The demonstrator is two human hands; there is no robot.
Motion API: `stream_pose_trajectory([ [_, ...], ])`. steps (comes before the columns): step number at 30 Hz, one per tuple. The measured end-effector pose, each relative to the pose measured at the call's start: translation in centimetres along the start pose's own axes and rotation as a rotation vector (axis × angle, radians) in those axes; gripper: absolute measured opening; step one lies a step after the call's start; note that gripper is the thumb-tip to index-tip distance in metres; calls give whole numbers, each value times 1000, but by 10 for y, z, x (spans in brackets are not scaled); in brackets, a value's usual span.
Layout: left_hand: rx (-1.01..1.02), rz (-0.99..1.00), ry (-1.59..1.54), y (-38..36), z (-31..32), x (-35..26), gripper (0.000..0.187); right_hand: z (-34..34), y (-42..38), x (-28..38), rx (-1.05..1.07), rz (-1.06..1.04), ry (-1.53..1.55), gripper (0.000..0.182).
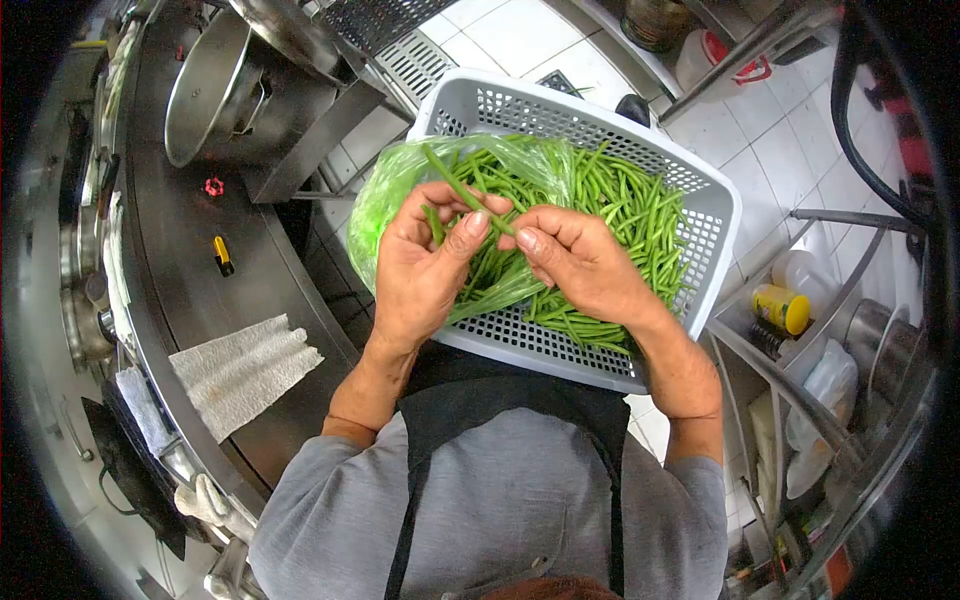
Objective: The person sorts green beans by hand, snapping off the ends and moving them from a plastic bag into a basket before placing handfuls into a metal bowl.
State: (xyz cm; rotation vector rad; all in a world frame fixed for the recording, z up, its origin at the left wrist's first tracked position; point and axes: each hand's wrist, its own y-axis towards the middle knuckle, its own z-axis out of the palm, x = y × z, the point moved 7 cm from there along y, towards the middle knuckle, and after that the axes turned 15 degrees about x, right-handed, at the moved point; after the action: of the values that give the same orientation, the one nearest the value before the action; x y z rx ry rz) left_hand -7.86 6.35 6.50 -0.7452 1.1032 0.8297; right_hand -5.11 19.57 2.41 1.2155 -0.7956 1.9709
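Green bean [455, 179] pinched by left hand [425, 262] and right hand [580, 258]; fingers curled narrow; hands angled inward.

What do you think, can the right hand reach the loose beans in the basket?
Probably yes: the right hand is over the basket, and the plastic bag leaves the loose beans on that side uncovered. Its fingers seem busy pinching one bean, though.

White tiled floor [810, 145], metal counter [262, 285]
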Motion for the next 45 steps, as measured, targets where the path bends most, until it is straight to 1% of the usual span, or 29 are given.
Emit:
stream_pose_trajectory([
  [2, -36, -28, 13, -2, -5, -6, 22, -1, -1, 10, -58, -84, -321, 22],
  [3, -50, -32, 12, -2, -8, -6, 21, -1, -1, 11, -62, -85, -320, 22],
  [5, -78, -42, 10, -4, -13, -7, 20, 0, -2, 14, -82, -75, -553, 19],
  [6, -83, 46, 111, -3, -11, -15, 20, -1, -2, 14, -82, -75, -552, 19],
  [8, -110, 64, 261, -2, -11, -22, 22, 1, -2, 14, -65, -157, -458, 19],
  [9, -126, 72, 336, -1, -11, -26, 23, 2, -2, 13, -62, -153, -454, 19],
  [11, -70, 51, 331, 1, -4, -23, 24, -6, -4, 13, -139, -127, -346, 16],
  [13, -68, 51, 314, 0, -2, -21, 22, -10, -4, 18, -165, -115, -356, 18],
  [15, -37, 82, 249, 0, 1, -21, 22, -9, -4, 24, -151, -103, -449, 18],
  [16, -27, 93, 227, 1, 2, -20, 22, -5, -4, 28, -137, -164, -442, 19],
  [18, 5, 138, 222, 4, 3, -19, 22, -2, -4, 27, -120, -207, -466, 18],
  [20, -9, 115, 188, 2, 0, -19, 22, 1, -6, 33, -110, -252, -490, 17],
  [22, -23, 88, 150, 1, -3, -17, 22, -3, -8, 36, -198, -67, -491, 14],
  [26, -33, 102, 144, 2, -7, -16, 20, 2, -3, 34, -117, -25, -519, 9],
  [28, -35, 102, 136, 3, -8, -15, 20, 10, -1, 37, -123, -283, -637, 8],
  [31, -46, 75, 163, 4, -8, -13, 20, 11, -2, 36, -74, -214, -640, 7],
  [32, -63, 71, 226, 4, -8, -14, 22, 12, -2, 37, -73, -213, -640, 7],
  [34, -80, 68, 290, 2, -7, -19, 24, 13, -6, 44, -150, -284, -766, 5],
  [35, -15, 112, 529, -2, 1, -28, 19, 12, -6, 44, -150, -284, -766, 5],
  [36, 54, 156, 766, -6, 10, -36, 14, 8, -7, 44, -219, -284, -808, 5],
  [37, 57, 154, 763, -8, 12, -41, 14, 4, -9, 44, -289, -282, -849, 5],
  [38, 241, 249, 779, -11, 28, -48, 11, 2, -9, 41, -293, -279, -848, 5],
  [39, 426, 345, 789, -17, 43, -52, 10, -10, -9, 33, -361, -206, -725, 8],
  [40, 432, 346, 785, -18, 45, -53, 10, -22, -9, 26, -428, -134, -600, 10],
  [41, 369, 381, 733, -21, 42, -57, 6, -28, -10, 26, -433, -130, -600, 10],
  [42, 304, 415, 681, -23, 39, -61, 3, -39, -10, 16, -377, -128, -220, 13],
  [43, 10, 395, 695, -30, 18, -56, 13, -44, -8, 6, -311, -124, 158, 16],
  [44, -107, 281, 465, -29, 0, -48, 18, -46, -8, 11, -266, -216, 324, 16],
  [45, -219, 165, 235, -28, -15, -38, 24, -48, -8, 15, -267, -217, 323, 16],
])
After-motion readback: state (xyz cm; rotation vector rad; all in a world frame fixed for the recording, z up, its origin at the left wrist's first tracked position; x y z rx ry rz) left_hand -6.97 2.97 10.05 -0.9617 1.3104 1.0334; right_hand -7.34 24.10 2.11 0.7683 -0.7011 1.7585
